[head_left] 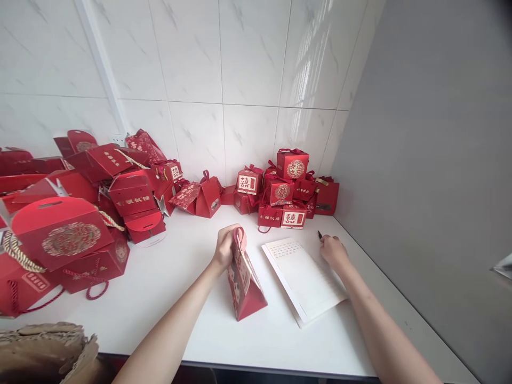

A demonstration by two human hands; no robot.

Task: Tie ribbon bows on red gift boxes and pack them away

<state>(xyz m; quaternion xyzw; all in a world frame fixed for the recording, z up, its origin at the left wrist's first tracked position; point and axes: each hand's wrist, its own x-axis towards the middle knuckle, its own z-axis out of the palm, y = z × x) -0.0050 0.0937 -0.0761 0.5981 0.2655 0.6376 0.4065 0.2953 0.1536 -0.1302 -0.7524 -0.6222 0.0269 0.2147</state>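
Note:
My left hand (pixel 228 245) is closed on the top of a red gift box (pixel 246 290), next to its ribbon loop. The box has a triangular end and a floral printed side; I cannot tell whether its base rests on the table. My right hand (pixel 334 250) is closed on a pen, whose dark end (pixel 319 234) sticks out beyond the fingers. Between the hands lies a notebook (pixel 306 280) with lined pages, open or folded back, with several rows of handwriting at its top. My right hand is just beyond the notebook's right edge.
Red gift boxes (pixel 80 229), many with cord handles, are heaped at the left. More boxes (pixel 282 192) are stacked against the tiled wall (pixel 256 64). A grey panel (pixel 420 160) borders the white table (pixel 168 298) on the right. A torn cardboard carton (pixel 48 352) stands front left.

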